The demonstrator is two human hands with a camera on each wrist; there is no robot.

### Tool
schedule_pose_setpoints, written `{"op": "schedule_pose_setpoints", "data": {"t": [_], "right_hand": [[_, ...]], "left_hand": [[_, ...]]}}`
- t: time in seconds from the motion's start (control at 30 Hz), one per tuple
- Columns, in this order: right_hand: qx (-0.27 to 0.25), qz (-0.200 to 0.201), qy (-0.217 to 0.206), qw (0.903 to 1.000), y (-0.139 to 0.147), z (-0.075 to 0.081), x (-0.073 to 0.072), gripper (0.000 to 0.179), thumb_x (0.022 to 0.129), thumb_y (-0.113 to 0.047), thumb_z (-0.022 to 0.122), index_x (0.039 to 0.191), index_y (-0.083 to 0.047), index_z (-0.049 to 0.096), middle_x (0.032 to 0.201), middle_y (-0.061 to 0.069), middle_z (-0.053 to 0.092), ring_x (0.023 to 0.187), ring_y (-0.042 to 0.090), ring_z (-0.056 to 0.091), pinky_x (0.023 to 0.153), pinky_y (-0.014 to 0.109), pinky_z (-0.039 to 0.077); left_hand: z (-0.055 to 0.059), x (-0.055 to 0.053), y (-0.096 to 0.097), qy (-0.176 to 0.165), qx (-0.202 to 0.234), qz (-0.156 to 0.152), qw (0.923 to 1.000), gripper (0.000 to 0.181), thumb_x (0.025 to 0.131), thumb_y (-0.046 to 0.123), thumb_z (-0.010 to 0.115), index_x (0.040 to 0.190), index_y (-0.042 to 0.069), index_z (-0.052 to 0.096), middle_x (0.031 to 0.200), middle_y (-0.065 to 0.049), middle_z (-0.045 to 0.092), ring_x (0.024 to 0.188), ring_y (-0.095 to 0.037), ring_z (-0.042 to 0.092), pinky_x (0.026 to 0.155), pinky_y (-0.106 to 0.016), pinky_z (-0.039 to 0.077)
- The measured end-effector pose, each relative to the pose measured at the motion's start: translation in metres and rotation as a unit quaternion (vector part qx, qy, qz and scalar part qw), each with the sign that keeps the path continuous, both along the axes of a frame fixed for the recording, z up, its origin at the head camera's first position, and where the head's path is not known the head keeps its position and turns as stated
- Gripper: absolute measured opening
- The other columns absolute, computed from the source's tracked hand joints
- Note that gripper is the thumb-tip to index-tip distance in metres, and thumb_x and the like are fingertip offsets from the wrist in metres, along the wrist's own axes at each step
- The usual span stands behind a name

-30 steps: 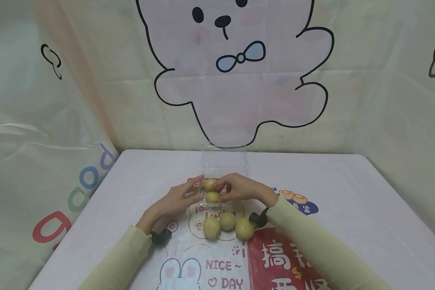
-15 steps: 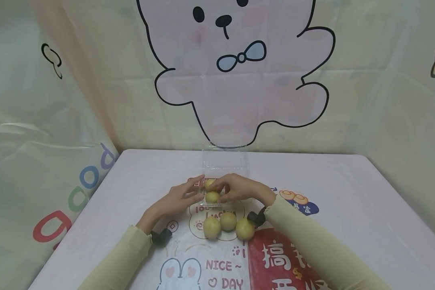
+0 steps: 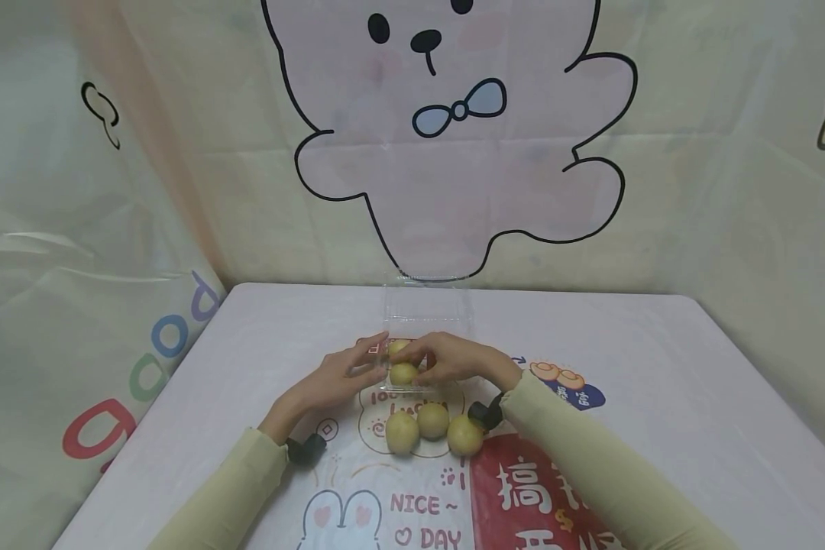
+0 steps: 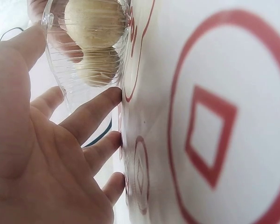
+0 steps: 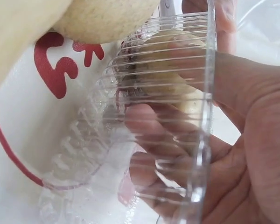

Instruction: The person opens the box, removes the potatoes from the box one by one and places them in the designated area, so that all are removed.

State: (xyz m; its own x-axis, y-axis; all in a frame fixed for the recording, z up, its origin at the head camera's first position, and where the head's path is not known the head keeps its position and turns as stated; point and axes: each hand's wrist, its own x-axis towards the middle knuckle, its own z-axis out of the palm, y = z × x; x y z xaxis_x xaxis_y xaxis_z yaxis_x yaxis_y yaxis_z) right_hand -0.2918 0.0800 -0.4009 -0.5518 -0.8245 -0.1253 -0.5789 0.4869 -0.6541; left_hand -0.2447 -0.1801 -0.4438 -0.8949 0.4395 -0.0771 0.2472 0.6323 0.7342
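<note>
A clear plastic clamshell box (image 3: 426, 302) stands on the table with its lid raised at the back. Inside its left half sit two round yellow fruits, the near fruit (image 3: 403, 374) in front of the far fruit (image 3: 397, 348). My right hand (image 3: 462, 356) reaches into the box and holds the near fruit between thumb and bent fingers; the ribbed wall partly blurs this in the right wrist view. On the left side, my left hand (image 3: 337, 376) rests against the box wall with fingers spread, its thumb at the rim in the left wrist view.
Between my forearms, in front of the box, lie three more yellow fruits (image 3: 432, 421) close together. The tablecloth (image 3: 591, 328) carries printed drawings and lettering. Behind the table hangs a curtain (image 3: 247, 214) with a large cartoon bear.
Both hands and all fruits keep practically the same places. My right wrist shifts very slightly.
</note>
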Motion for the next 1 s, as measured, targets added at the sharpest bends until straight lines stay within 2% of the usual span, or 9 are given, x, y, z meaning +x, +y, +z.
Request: {"op": "schedule_pose_setpoints", "data": {"t": [0.47, 0.6, 0.8, 1.0], "right_hand": [[-0.017, 0.003, -0.023, 0.9996, 0.0016, -0.0027, -0.0017, 0.045, 0.092, -0.007, 0.074, 0.136, -0.017, 0.066, 0.130, 0.001, 0.067, 0.113, 0.017, 0.064, 0.093, 0.033, 0.056], [-0.019, 0.000, -0.025, 0.9995, 0.0036, -0.0031, -0.0020, 0.045, 0.092, -0.008, 0.074, 0.135, -0.018, 0.066, 0.130, 0.000, 0.067, 0.112, 0.016, 0.063, 0.091, 0.033, 0.055], [-0.013, -0.001, -0.025, 0.9996, 0.0038, -0.0033, -0.0011, 0.046, 0.093, -0.008, 0.073, 0.136, -0.018, 0.065, 0.130, -0.001, 0.067, 0.112, 0.015, 0.062, 0.089, 0.032, 0.055], [-0.005, 0.007, -0.021, 0.9997, 0.0026, -0.0030, 0.0001, 0.052, 0.093, -0.006, 0.072, 0.142, -0.018, 0.061, 0.135, -0.001, 0.065, 0.107, 0.016, 0.059, 0.088, 0.030, 0.055]], "left_hand": [[0.0014, 0.0004, 0.0006, -0.003, -0.002, 0.003, 1.0000, 0.073, 0.099, 0.061, 0.054, 0.162, 0.040, 0.023, 0.161, -0.005, 0.044, 0.148, -0.037, 0.042, 0.115, -0.072, 0.031], [0.0009, 0.0000, 0.0009, -0.002, -0.004, 0.003, 1.0000, 0.073, 0.099, 0.061, 0.054, 0.162, 0.039, 0.023, 0.161, -0.005, 0.044, 0.148, -0.037, 0.042, 0.115, -0.073, 0.031], [0.0012, 0.0001, 0.0007, -0.003, -0.002, 0.005, 1.0000, 0.071, 0.099, 0.061, 0.054, 0.161, 0.044, 0.022, 0.162, -0.003, 0.043, 0.148, -0.036, 0.043, 0.116, -0.071, 0.031], [0.0016, 0.0003, 0.0003, -0.003, 0.005, -0.002, 1.0000, 0.072, 0.100, 0.059, 0.054, 0.162, 0.040, 0.022, 0.162, -0.005, 0.042, 0.148, -0.036, 0.043, 0.116, -0.071, 0.032]]}}
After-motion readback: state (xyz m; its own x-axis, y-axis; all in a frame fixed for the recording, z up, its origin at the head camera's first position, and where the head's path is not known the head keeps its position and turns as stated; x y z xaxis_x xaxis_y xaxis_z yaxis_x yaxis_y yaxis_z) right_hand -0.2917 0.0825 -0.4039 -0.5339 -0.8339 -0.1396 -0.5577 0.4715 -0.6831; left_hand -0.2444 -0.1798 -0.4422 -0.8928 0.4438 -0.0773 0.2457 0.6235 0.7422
